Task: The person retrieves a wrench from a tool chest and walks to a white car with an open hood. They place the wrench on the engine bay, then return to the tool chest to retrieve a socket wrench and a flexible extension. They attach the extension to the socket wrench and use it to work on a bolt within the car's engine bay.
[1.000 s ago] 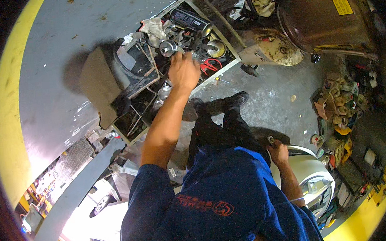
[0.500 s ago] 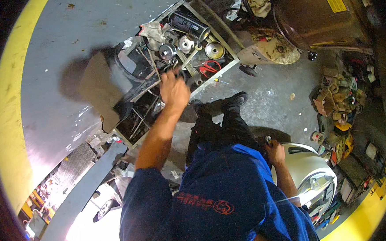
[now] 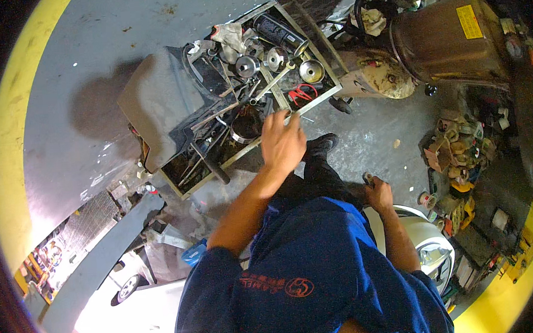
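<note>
Here the left hand [image 3: 282, 142] is curled around a slim metal tool [image 3: 290, 117], fingers pressed on its shaft just at the near edge of the tool tray [image 3: 329, 94]; only a short bright end shows past the knuckles, so its kind is hard to make out. The right hand [image 3: 379, 194] hangs low to the right, closed loosely about a small dark object [image 3: 367, 177] that is too small to tell.

In the tray, far from the left hand, lie three round metal discs [image 3: 277, 58], one dark can [image 3: 278, 33], one crumpled rag [image 3: 229, 34] and one pair of red-handled pliers [image 3: 301, 93]. The left compartment holds a heap of dark rods and wrenches that cannot be counted.

Bare grey floor [image 3: 77, 68] opens wide to the far left of the tray, bounded by a curving yellow line [image 3: 8, 121]. To the far right, one brown drum [image 3: 448, 36] stands just beside the tray, and a pile of clutter [image 3: 461, 154] crowds the right side. One white car [image 3: 141, 308] is cut off at the near left edge. The person's blue sleeves hide the floor below.
</note>
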`<state>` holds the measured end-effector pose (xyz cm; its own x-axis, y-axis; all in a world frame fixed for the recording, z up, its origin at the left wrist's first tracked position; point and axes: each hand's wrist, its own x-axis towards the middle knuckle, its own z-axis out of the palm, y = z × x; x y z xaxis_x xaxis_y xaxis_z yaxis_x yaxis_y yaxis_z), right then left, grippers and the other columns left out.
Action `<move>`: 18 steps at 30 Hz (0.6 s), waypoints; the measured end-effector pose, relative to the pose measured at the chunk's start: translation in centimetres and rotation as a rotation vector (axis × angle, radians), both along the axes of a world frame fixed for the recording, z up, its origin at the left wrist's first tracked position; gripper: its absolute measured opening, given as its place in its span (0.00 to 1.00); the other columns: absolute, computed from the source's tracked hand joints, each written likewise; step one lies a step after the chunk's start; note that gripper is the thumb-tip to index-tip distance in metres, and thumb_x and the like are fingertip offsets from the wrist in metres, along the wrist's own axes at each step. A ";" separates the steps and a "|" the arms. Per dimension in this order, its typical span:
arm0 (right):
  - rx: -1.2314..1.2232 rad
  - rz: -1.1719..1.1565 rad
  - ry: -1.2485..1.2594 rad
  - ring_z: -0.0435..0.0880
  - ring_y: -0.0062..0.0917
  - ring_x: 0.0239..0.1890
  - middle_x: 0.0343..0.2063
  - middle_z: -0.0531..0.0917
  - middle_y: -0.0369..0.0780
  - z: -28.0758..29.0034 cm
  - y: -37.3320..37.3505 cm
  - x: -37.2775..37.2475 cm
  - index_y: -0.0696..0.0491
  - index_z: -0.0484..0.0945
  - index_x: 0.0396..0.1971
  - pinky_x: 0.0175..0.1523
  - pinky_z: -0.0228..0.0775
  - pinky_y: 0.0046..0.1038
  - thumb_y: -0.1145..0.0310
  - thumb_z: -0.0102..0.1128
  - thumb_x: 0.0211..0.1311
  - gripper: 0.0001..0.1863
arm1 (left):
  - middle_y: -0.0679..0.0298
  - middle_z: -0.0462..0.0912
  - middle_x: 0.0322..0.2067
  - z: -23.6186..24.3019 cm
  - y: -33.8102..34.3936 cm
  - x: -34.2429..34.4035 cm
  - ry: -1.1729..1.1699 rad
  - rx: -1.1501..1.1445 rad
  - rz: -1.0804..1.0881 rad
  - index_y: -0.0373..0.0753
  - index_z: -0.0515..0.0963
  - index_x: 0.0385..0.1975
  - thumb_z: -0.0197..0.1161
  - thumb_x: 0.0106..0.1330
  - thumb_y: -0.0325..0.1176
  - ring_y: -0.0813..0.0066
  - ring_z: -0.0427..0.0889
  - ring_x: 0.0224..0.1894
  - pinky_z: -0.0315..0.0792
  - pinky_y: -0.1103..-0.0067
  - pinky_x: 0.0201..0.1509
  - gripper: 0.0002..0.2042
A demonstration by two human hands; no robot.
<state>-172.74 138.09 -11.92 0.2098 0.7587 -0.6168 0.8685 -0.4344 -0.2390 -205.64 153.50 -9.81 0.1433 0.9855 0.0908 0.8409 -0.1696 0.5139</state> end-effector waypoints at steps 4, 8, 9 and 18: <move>0.052 -0.003 0.028 0.81 0.55 0.38 0.31 0.83 0.55 0.5 -1.4 -0.1 0.59 0.78 0.35 0.41 0.72 0.47 0.59 0.64 0.57 0.17 | 0.58 0.77 0.50 -2.3 9.7 3.0 0.055 0.092 -0.268 0.37 0.79 0.49 0.63 0.60 0.36 0.55 0.72 0.56 0.68 0.61 0.59 0.18; 0.120 -0.032 0.000 0.82 0.55 0.37 0.31 0.83 0.55 -0.9 -6.2 0.8 0.60 0.78 0.34 0.41 0.72 0.47 0.58 0.65 0.57 0.18 | 0.56 0.74 0.60 -3.4 16.7 2.2 0.338 -0.032 -0.387 0.39 0.79 0.52 0.56 0.64 0.37 0.60 0.69 0.64 0.65 0.60 0.64 0.18; 0.114 -0.095 0.013 0.83 0.54 0.36 0.31 0.83 0.56 -1.3 -7.3 0.8 0.60 0.78 0.33 0.40 0.73 0.47 0.60 0.65 0.57 0.17 | 0.54 0.73 0.62 -3.8 17.2 1.5 0.495 0.024 -0.434 0.38 0.79 0.52 0.54 0.64 0.34 0.60 0.69 0.65 0.65 0.61 0.65 0.18; 0.000 -0.338 -0.004 0.83 0.53 0.38 0.32 0.83 0.56 -2.7 -15.2 0.7 0.60 0.80 0.33 0.42 0.73 0.47 0.56 0.67 0.54 0.20 | 0.44 0.73 0.57 1.7 7.8 -5.9 0.263 0.126 0.155 0.33 0.76 0.53 0.61 0.63 0.40 0.43 0.70 0.60 0.66 0.57 0.61 0.22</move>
